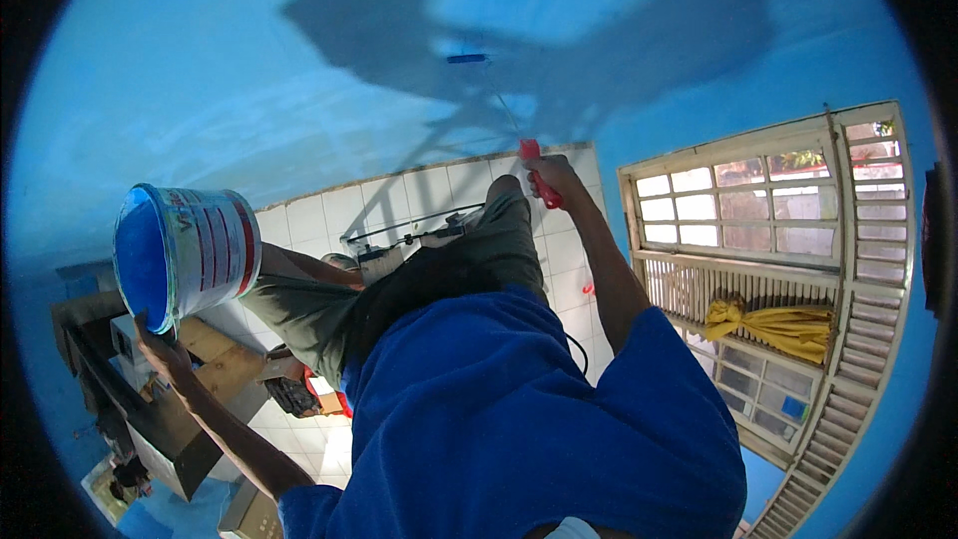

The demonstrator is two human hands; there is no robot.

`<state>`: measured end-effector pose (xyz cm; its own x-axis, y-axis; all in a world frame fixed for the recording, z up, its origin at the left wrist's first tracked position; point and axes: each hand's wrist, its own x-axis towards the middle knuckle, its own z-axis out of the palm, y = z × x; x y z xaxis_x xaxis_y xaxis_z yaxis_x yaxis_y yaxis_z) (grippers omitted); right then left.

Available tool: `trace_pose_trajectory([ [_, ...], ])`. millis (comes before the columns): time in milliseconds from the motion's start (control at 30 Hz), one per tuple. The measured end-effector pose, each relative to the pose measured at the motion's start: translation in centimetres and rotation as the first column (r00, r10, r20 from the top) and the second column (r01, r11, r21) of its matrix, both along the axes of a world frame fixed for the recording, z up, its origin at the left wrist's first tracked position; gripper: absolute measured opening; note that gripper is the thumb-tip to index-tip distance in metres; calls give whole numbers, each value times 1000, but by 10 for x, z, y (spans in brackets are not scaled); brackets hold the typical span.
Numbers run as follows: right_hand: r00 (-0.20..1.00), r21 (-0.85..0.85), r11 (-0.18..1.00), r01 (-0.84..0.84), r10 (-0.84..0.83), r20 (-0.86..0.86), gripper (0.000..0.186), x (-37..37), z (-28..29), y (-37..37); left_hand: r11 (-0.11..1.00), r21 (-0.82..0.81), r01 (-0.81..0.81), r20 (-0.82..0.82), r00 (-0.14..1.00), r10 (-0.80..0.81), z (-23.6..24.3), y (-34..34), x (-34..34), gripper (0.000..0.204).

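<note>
My right hand [561,180] is wrapped round the red handle of a paint roller [540,172]. The roller's thin wire frame reaches up to a small dark blue sleeve against the blue wall [249,70]. At the left, my left hand [163,347] grips a white paint bucket [215,245] by its lower rim. The bucket is tilted on its side toward the left, with blue paint coating its inside. Some fingers of the left hand are hidden behind the bucket.
White tiles [389,202] line the lower wall. A shuttered window [738,202] with a knotted yellow curtain [768,327] is at the right. Below stand wooden furniture [215,379] and a cardboard box [249,514]. Legs in green trousers [309,309] straddle a dark metal frame [414,238].
</note>
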<state>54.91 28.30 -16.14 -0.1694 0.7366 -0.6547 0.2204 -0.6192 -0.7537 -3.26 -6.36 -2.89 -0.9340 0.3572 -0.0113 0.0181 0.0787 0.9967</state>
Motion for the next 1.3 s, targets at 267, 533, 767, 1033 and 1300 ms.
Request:
trace_pose_trajectory([
  [267, 996, 72, 996, 52, -57, 67, 18, 61, 65, -15, 905, -424, 25, -594, 747, -298, -17, -22, -13, 27],
  [533, 996, 123, 992, -2, -9, 89, 16, 77, 152, -7, 994, -111, -3, -163, 987, -15, -19, -19, -26, 37],
  [767, 991, 163, 984, -68, 47, 128, 19, 70, 140, -4, 992, -118, -35, -127, 992, 20, -10, -2, -11, 37],
  [1033, 991, 120, 993, 9, -24, 129, 20, 78, 166, -18, 998, -50, 47, -112, 992, -52, -25, -18, -28, 37],
  [1300, 994, 133, 990, -44, 30, 108, 20, 95, 78, 17, 912, -408, 31, -552, 788, -273, -27, -18, -37, 37],
])
